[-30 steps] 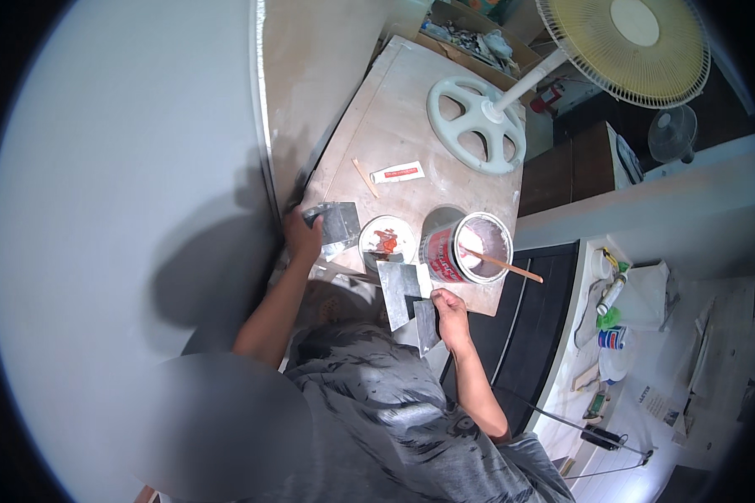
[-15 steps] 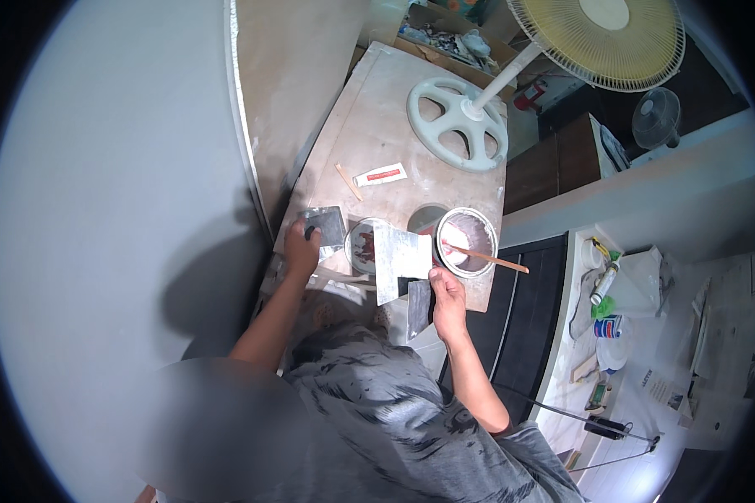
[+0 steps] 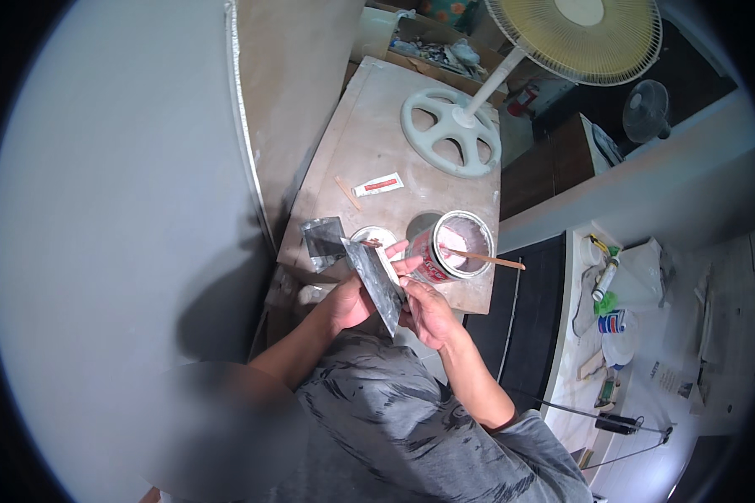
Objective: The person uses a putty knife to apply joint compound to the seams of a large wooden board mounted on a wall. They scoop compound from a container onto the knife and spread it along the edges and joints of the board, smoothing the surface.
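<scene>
My left hand (image 3: 351,303) reaches under a streaked metal scraper blade (image 3: 367,283), supporting it with fingertips stretched out past its right edge. My right hand (image 3: 429,314) grips the blade's right side, close to my left fingers. A second dark scraper (image 3: 321,239) lies at the table's left front. Behind the held blade is a white round dish (image 3: 369,234), partly hidden. An open can (image 3: 432,258) of pale paste, with a wooden stick (image 3: 499,261) in it, stands to the right. A white tube (image 3: 377,185) and a loose wooden stick (image 3: 347,193) lie farther back.
A standing fan (image 3: 451,132) rests its base on the back of the table (image 3: 335,142). A wall (image 3: 117,193) borders the left. Cardboard boxes (image 3: 440,71) are behind; a shelf (image 3: 575,369) with assorted supplies and a dark panel (image 3: 516,310) are at the right.
My left hand has let go of the dark scraper at the left and moved right to the blade in my right hand. That blade has turned and shifted left.
</scene>
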Motion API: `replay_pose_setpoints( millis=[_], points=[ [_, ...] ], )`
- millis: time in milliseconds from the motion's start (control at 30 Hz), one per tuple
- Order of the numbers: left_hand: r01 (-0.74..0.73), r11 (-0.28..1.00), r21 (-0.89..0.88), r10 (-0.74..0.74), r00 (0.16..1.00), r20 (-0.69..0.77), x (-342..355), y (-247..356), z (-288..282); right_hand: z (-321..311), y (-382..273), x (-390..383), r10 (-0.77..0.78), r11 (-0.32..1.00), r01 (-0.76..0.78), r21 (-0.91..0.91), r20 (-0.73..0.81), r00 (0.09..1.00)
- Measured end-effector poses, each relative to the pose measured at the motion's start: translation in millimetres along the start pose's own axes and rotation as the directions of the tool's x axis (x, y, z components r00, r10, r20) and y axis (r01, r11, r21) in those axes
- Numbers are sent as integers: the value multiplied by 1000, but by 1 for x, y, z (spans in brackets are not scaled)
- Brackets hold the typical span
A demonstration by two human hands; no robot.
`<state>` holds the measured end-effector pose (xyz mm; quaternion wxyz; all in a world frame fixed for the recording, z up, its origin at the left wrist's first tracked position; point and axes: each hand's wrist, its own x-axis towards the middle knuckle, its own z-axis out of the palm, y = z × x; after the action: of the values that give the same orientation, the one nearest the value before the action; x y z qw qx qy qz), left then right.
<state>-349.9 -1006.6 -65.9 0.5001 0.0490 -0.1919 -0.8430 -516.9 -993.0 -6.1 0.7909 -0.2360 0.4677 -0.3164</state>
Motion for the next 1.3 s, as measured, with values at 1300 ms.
replay_pose_setpoints(
  millis=[1300],
  points=[
    [392, 887, 243, -347, 915, -206, 75, -90, 148, -177, -115, -115, -430, 890, 425, 167, -2, 903]
  ],
)
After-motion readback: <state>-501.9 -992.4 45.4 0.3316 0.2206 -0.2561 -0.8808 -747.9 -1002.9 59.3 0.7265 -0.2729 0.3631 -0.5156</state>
